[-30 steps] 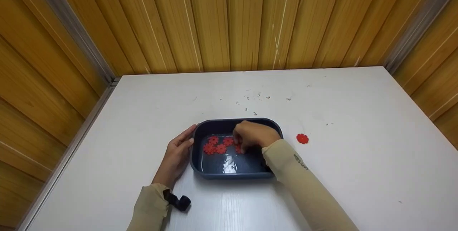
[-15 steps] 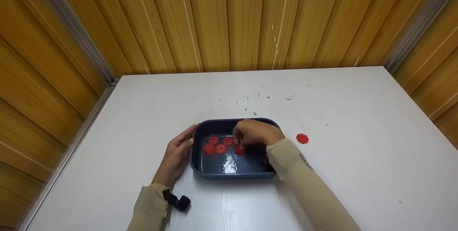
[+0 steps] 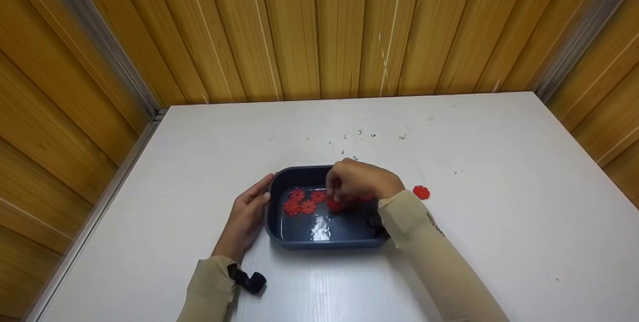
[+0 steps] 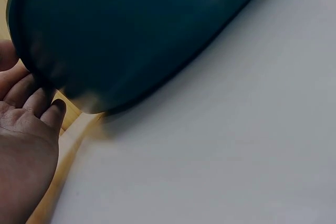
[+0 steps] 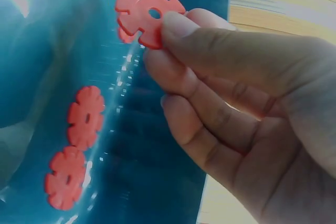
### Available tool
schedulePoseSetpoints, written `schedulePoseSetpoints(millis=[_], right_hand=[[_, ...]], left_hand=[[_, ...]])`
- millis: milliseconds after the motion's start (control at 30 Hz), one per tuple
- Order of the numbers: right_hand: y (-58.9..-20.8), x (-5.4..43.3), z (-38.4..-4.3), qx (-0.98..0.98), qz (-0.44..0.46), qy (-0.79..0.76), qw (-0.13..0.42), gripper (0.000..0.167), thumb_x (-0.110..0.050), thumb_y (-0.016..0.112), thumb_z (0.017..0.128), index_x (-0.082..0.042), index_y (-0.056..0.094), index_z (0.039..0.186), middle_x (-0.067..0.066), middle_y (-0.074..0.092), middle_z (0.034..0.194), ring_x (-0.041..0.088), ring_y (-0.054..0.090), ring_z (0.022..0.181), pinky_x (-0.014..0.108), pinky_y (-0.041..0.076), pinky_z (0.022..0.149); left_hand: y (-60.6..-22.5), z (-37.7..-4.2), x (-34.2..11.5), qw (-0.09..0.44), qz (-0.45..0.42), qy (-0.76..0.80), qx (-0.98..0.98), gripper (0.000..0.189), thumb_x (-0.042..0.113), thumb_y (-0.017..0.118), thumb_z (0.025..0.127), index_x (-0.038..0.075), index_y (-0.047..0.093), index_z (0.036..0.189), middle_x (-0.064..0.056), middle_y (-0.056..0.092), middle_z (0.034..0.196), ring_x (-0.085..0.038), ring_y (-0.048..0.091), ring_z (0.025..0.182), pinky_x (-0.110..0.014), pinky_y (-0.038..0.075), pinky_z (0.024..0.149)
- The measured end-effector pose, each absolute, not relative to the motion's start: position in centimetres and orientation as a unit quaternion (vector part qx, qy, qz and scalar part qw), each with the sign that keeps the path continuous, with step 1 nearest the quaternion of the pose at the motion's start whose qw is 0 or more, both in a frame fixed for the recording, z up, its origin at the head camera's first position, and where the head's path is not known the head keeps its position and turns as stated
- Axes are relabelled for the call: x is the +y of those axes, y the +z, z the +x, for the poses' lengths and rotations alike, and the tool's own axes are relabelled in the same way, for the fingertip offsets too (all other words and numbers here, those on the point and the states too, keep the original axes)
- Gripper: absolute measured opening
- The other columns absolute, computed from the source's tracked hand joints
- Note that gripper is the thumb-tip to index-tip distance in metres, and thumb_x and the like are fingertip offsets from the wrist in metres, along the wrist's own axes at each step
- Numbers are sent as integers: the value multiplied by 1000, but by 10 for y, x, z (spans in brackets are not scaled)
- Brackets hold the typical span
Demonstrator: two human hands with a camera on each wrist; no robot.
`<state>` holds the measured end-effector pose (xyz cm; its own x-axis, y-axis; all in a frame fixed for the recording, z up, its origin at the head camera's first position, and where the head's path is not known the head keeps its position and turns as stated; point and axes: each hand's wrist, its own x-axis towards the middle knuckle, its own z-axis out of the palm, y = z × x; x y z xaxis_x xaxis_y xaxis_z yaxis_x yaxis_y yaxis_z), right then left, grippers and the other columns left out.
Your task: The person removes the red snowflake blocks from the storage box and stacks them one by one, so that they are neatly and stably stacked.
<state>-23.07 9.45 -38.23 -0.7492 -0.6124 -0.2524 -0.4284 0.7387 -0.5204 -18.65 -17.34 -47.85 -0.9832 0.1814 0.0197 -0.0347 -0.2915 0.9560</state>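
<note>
My left hand (image 3: pixel 244 212) rests against the left side of a dark blue rectangular basin (image 3: pixel 329 245), with its fingers along the outer wall and the thumb at the rim. In the left wrist view, these fingers (image 4: pixel 39 98) touch the curved wall. Over the basin, my right hand (image 3: pixel 357 178) pinches a red flower-shaped plastic disc (image 5: pixel 139 11) between thumb and forefinger. More red discs (image 5: pixel 86 116) lie on the basin floor beneath it. Several similar discs (image 3: pixel 308 206) are spread over the left half of the basin floor.
One red disc (image 3: pixel 421 192) lies on the white table (image 3: pixel 499 222), right of the basin. A black strap (image 3: pixel 249 282) hangs at the left cuff. Yellow wood-look panels (image 3: pixel 339 32) stand behind the table and at both sides.
My right hand has risen slightly and shifted a little to the right with a disc in its fingers. Red now shows beneath the palm. The left hand and basin have stayed in place.
</note>
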Motion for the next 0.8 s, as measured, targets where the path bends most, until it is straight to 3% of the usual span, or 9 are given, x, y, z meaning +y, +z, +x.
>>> schedulePoseSetpoints(millis=[133, 267, 367, 533, 800], right_hand=[[-376, 98, -233, 900, -320, -226, 193, 12, -1, 74, 78, -11, 74, 84, -2, 70, 78, 8, 55, 69, 20, 48, 62], [-371, 102, -234, 890, -334, -248, 188, 12, 3, 71, 78, -7, 73, 85, 5, 71, 78, 14, 64, 68, 18, 48, 59], [-367, 107, -233, 888, -335, -257, 180, 11, 3, 71, 79, -6, 73, 86, 7, 72, 80, 15, 64, 68, 18, 48, 59], [-361, 114, -233, 888, -335, -269, 162, 12, 2, 70, 79, -6, 74, 86, 5, 73, 79, 5, 58, 65, 18, 48, 58], [-352, 134, -231, 890, -331, -284, 130, 7, -2, 73, 80, -6, 74, 86, 3, 73, 83, 8, 62, 71, 22, 50, 65]], left_hand=[[-478, -186, -173, 67, 60, 807, 584, 52, 1, 50, 94, -5, 36, 144, -14, 35, 154, -9, 37, 139, -15, 36, 109], [-478, -187, -173, 66, 59, 810, 579, 52, 0, 50, 94, -5, 36, 144, -15, 34, 154, -7, 38, 138, -15, 36, 108], [-478, -188, -174, 66, 57, 809, 582, 52, 0, 50, 94, -5, 36, 144, -15, 34, 154, -8, 36, 140, -14, 36, 108], [-479, -188, -174, 64, 53, 800, 595, 52, 1, 50, 94, -4, 37, 144, -14, 35, 154, -13, 32, 143, -14, 36, 108], [-480, -189, -174, 66, 46, 800, 595, 51, 0, 50, 94, -3, 39, 144, -13, 36, 154, -18, 28, 145, -15, 35, 109]])
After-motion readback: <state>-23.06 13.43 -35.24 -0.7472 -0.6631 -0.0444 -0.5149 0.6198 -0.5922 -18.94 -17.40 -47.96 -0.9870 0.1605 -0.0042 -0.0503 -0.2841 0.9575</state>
